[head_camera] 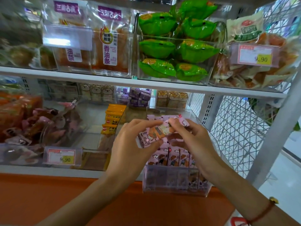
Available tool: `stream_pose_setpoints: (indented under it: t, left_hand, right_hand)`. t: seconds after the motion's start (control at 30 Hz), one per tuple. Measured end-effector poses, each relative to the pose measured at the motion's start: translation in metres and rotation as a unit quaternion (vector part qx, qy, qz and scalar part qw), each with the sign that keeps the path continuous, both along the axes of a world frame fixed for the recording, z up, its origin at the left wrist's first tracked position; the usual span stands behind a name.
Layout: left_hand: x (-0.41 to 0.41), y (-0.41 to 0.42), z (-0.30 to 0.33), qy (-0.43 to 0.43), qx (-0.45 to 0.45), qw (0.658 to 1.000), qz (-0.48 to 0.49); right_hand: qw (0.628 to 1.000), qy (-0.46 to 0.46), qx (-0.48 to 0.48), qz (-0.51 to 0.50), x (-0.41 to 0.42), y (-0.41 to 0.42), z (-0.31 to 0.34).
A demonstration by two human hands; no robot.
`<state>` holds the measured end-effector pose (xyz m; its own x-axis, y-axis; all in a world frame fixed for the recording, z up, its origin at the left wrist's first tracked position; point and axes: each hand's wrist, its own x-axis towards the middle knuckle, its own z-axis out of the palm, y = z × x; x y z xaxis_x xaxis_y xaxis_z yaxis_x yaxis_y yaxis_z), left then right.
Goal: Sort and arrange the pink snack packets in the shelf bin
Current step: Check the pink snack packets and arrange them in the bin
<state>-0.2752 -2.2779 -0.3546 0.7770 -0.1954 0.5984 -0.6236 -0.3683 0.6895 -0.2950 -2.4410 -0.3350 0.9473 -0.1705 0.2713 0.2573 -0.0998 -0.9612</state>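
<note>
Left hand (130, 144) and right hand (192, 137) together gripped small pink snack packets (153, 134) above the clear plastic shelf bin (175, 181)

Price tags (61, 156) and (255, 55) read 9.90 — the orange snack pack (110, 49) reads 香油条.

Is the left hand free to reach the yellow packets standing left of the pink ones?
Probably not yet: the left hand and right hand both grip pink snack packets. The yellow packets stand close by, unblocked.
</note>
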Motion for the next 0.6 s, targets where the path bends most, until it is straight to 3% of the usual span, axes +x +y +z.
stream_pose_setpoints:
  t: [0.2, 0.33, 0.6]
  left_hand:
    - [0.0, 0.001, 0.0, 0.047, 0.036, 0.998, -0.02]
    - [0.005, 0.007, -0.001, 0.012, 0.05, 0.998, 0.021]
    - [0.012, 0.012, -0.005, 0.017, 0.004, 1.0, 0.009]
  right_hand:
    - [0.995, 0.03, 0.087, 0.031, 0.004, -0.007, -0.001]
    - [0.979, 0.042, 0.153, 0.127, 0.005, -0.013, 0.002]
    - [0.975, 0.021, 0.151, 0.162, 0.007, -0.017, 0.0]
